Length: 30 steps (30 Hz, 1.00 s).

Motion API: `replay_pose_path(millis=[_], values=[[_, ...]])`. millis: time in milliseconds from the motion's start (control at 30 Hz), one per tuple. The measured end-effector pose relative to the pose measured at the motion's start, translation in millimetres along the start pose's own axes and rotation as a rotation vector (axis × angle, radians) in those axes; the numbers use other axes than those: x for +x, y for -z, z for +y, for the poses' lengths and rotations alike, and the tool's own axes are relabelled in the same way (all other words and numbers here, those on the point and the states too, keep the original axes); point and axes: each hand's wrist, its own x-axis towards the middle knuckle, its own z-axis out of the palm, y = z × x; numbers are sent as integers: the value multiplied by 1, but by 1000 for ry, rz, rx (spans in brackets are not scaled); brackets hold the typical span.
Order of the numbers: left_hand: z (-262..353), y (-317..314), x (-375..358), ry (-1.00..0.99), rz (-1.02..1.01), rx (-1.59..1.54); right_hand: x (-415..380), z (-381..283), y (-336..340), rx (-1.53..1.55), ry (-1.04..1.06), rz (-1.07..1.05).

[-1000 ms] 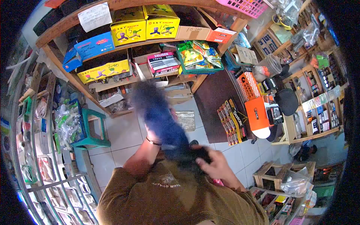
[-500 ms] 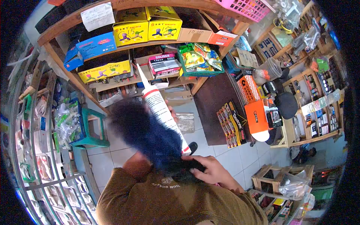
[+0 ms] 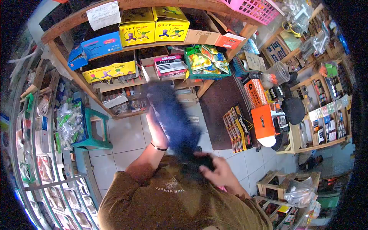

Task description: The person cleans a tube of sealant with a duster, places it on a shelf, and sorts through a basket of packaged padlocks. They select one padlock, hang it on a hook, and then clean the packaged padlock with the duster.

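My left hand (image 3: 156, 132), with a dark band at its wrist, is closed round a white sealant cartridge with a tapered nozzle (image 3: 145, 74). Most of the cartridge and the left fingers are hidden behind a dark blue duster (image 3: 178, 128), smeared by motion. The duster lies slantwise over the cartridge's length, its far end just below the nozzle tip. My right hand (image 3: 220, 173) grips its black end, close in front of my brown shirt.
Ahead stands a wooden shelf (image 3: 161, 43) with yellow boxes (image 3: 171, 30) and a green basket (image 3: 209, 74) of packets. A green stool (image 3: 92, 143) is at left, beside a glass case (image 3: 57, 184). To the right, a brown table (image 3: 214, 115) bears carded goods and an orange box (image 3: 263, 122).
The duster has swung up and right across the cartridge, covering its printed body. My left hand and wrist now show on the near side, where the duster hid them before.
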Motion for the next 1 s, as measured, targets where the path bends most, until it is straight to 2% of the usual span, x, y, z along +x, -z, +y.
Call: replay_pose_path(millis=[33, 67, 100, 167, 200, 233, 300, 333, 367, 433, 467, 500, 567, 600, 633, 700, 733, 767, 833, 867, 900, 933, 967, 1000], values=[[-3, 7, 2, -12, 133, 224, -1, -9, 1, -125, 22, -174], [2, 18, 0, 84, -289, -176, 0, -15, 6, -169, -46, -301], [5, 13, 4, 127, -437, -264, -1, -5, 5, -169, -47, -300], [8, -38, -7, -39, -29, -236, -2, 22, 2, 34, 42, 110], [8, -14, -6, 36, -170, -233, -1, 17, -5, 183, 16, 270], [5, 7, 0, 31, -320, -353, -2, 7, -3, 181, 18, 264], [0, -29, -13, -146, -99, -278, -5, -15, 3, -142, -130, -109], [1, 1, -6, -9, 76, 402, -7, -9, 3, -146, -87, -217], [2, 27, 8, 183, -585, -273, -6, -4, 2, -146, -89, -216], [-2, -12, -6, -290, -114, 33, -2, 7, -2, -76, 112, 77], [5, -17, -9, -42, -103, -176, -2, 13, -8, 151, 20, 226], [7, -15, -10, 0, -216, -235, -4, 10, -6, 149, 21, 224], [0, -12, -9, -107, -231, -277, -10, -1, -1, -182, -92, -90], [-8, 43, 13, 107, -358, -272, -11, -6, -1, -167, -73, -213], [2, 33, 12, 145, -389, -231, -10, -4, -1, -169, -75, -211], [-12, 37, 13, 107, -410, -364, -7, 7, -2, -181, 62, -1], [-1, -34, -19, -107, -63, -230, -10, 14, -5, 128, -103, 129], [4, -26, -15, 43, -134, -230, -9, 7, -7, 162, -114, 214], [-1, -21, -9, 5, -154, -273, -11, 7, -4, -136, 34, 8], [-8, 11, -3, 31, -184, -172, -14, 2, -2, -200, -74, -133], [-14, 39, 3, 58, -214, -72, -12, 1, -2, -221, 72, -188], [-9, 26, 2, 56, -311, -167, -12, 1, 0, -198, 3, -115], [-19, 43, 14, 119, -403, -350, -12, 3, 2, -175, -66, -45], [-12, 7, 0, 67, -250, -295, -11, 9, -3, -25, -37, 76]])
